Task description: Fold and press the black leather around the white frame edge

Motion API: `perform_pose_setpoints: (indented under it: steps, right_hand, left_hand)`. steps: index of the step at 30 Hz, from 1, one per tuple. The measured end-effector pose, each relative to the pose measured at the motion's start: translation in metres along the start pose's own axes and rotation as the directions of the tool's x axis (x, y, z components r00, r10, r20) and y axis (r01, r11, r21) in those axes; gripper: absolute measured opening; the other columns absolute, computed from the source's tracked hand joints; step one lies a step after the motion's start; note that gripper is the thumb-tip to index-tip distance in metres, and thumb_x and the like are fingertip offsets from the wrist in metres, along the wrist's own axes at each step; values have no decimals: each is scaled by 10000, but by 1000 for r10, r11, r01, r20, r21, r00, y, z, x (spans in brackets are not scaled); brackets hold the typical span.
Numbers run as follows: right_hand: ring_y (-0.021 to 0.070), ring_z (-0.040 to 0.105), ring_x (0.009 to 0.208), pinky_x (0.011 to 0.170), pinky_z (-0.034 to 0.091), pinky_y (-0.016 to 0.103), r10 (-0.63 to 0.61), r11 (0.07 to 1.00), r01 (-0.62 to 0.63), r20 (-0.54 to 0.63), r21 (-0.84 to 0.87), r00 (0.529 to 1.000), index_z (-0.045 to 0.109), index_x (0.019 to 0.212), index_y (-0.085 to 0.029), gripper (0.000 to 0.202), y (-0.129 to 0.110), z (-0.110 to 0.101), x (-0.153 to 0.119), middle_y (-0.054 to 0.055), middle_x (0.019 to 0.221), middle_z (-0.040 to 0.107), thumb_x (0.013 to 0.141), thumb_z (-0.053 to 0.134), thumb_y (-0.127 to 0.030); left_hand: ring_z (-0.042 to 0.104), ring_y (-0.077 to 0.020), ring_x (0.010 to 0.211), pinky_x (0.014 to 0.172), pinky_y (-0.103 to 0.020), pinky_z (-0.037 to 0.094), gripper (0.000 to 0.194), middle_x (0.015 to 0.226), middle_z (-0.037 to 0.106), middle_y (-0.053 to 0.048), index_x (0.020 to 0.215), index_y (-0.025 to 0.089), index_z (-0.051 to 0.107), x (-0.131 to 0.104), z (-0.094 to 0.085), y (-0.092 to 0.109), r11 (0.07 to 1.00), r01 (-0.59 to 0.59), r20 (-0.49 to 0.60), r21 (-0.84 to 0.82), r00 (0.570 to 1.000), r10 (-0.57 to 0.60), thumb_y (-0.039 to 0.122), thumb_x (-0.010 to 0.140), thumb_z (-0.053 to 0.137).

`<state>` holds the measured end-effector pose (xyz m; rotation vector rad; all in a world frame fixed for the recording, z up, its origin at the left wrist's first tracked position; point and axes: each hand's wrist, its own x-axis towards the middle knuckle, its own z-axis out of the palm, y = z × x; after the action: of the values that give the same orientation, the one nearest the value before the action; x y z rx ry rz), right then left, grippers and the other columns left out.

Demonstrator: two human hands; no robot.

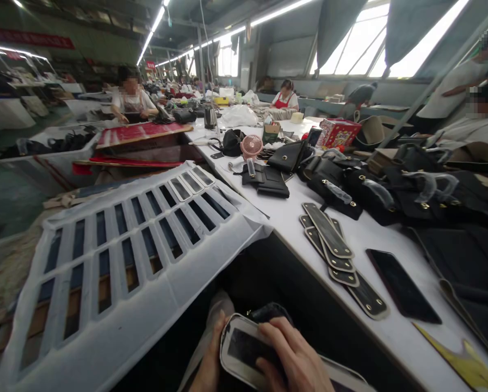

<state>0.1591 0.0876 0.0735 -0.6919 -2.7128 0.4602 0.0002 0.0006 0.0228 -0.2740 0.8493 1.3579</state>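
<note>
Low in the head view, a long round-ended bag panel (244, 351) with a dark middle and a pale rim tilts above my lap. My left hand (211, 356) grips its left end, thumb up along the edge. Bent over the panel's face, my right hand (295, 351) presses on it with curled fingers. A black piece with a small metal fitting (270, 312) shows just behind the panel; I cannot tell whether they are joined. To the right, on the white table (284, 218), lie several overlapping black strips (329, 237) with pale edges and gold eyelets.
A white slotted sheet (162, 294) stands at left, with pale-rimmed pieces (190, 182) at its far corner. The table carries a phone (402, 283), a yellow piece (459, 359), a pink fan (252, 146) and black bags (350, 188). People work farther back and at right.
</note>
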Motion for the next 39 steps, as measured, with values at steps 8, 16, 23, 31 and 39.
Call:
perform_pose_setpoints:
  steps: [8,16,23,31,39]
  right_hand:
    - [244,630,1072,892,552,355,-64,993,72,81,-94,995,440,1360,-169,514,3,3,1,100,1246,640,868,587,-185]
    - [256,608,1084,883,543,366,-51,991,61,90,-116,995,462,1360,-171,520,5,12,1,111,1254,616,854,582,-174]
    - [257,584,1025,905,476,406,127,991,-129,105,17,986,473,1313,-253,564,-4,15,5,53,1162,618,775,595,-136]
    - [291,586,830,712,422,398,-5,992,23,140,-125,990,510,1287,-392,536,-15,6,19,73,986,623,781,653,-290]
    - [305,587,895,735,419,409,52,993,-19,287,-117,957,521,1245,-418,454,-20,-4,30,70,1056,617,825,688,-458]
  left_hand:
    - [683,-334,893,844,-410,505,427,799,747,-67,834,237,754,3,0,0,995,-83,19,59,996,82,624,816,575]
    - [691,-361,909,838,-435,507,558,914,763,-93,1157,246,698,4,1,0,999,24,101,-46,995,-19,645,773,618]
    - [690,-320,924,884,-389,507,428,788,765,-60,1009,229,749,0,-1,3,999,9,-34,41,999,-8,586,796,642]
    - [694,-323,958,861,-389,529,420,811,772,-74,935,200,765,8,-12,-1,1000,0,29,-16,1000,1,577,827,615]
    - [665,-329,1058,882,-360,523,356,875,782,-42,874,231,764,4,-13,2,999,-29,-13,20,999,29,558,823,635]
